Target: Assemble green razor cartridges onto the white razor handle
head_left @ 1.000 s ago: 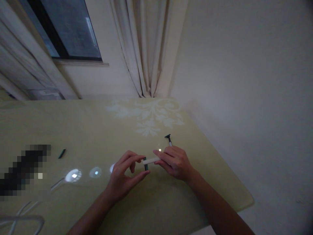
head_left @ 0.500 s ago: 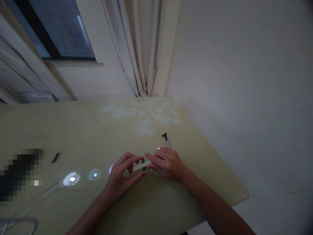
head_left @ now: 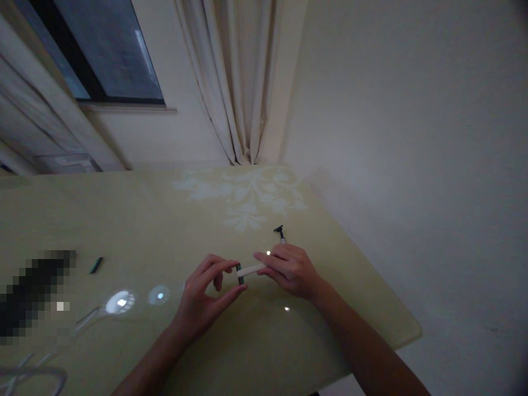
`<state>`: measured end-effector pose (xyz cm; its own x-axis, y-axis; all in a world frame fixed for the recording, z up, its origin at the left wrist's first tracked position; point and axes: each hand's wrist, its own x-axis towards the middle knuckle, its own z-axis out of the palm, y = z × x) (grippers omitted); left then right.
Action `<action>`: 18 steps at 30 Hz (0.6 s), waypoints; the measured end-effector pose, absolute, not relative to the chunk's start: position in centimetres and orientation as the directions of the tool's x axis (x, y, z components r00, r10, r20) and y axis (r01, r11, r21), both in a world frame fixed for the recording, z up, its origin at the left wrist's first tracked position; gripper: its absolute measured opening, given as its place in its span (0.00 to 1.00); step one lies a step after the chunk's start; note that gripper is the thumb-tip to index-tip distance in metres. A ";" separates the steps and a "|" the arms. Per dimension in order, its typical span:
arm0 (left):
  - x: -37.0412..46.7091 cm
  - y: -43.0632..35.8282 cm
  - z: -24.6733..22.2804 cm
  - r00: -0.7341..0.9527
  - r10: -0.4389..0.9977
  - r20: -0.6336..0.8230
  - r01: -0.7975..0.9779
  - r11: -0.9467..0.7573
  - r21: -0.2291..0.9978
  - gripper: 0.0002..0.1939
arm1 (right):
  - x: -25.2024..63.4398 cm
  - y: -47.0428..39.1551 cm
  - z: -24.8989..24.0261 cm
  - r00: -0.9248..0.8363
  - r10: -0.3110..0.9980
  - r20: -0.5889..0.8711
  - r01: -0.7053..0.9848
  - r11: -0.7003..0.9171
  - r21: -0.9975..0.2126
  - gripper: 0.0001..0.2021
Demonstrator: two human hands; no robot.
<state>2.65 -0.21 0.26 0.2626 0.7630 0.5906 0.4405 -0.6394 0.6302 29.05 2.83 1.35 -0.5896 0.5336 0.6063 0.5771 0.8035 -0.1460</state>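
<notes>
My left hand [head_left: 208,294] pinches a small dark green piece [head_left: 240,274] upright between thumb and forefinger, above the table. A pale, flat stick [head_left: 252,269] is in the fingers of my right hand [head_left: 293,270], and its left end meets the dark green piece. Just beyond my right hand lies a razor-like tool [head_left: 280,230] with a dark head; part of its handle is hidden by the hand. Another small dark green piece [head_left: 96,265] rests on the table further left.
The pale green table [head_left: 165,231] has a white floral pattern and light reflections. A pixelated dark object [head_left: 33,291] is at the left, with white curved bars [head_left: 33,374] at the lower left. Curtains [head_left: 243,82], a window and a wall stand behind.
The stick has shifted right relative to the dark green piece, so it no longer reaches past it into my left hand. My right hand has moved slightly right.
</notes>
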 end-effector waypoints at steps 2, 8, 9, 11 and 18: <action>2.6 -0.1 0.1 0.265 0.767 0.584 0.443 -0.635 0.633 0.18 | 28.9 2.8 1.2 -0.591 0.536 0.603 0.572 0.805 -0.155 0.21; 2.8 0.0 -0.5 0.275 0.764 0.584 0.431 -0.641 0.635 0.18 | 27.7 2.5 0.6 -0.639 0.498 0.586 0.535 0.835 -0.127 0.22; 2.8 0.0 -0.6 0.280 0.765 0.580 0.428 -0.640 0.638 0.17 | 27.5 2.4 0.5 -0.651 0.483 0.585 0.529 0.842 -0.107 0.22; 2.9 0.1 -0.7 0.283 0.770 0.572 0.425 -0.635 0.645 0.17 | 27.3 2.4 0.4 -0.657 0.456 0.601 0.513 0.854 -0.088 0.23; 2.3 0.2 -0.7 0.259 0.788 0.559 0.452 -0.611 0.651 0.18 | 28.9 3.0 1.2 -0.547 0.543 0.637 0.557 0.804 -0.208 0.21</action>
<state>2.28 0.24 -0.68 0.2592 0.7876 0.5591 0.4516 -0.6105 0.6506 28.92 3.01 1.21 -0.5472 0.5432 0.6369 0.5567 0.8043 -0.2077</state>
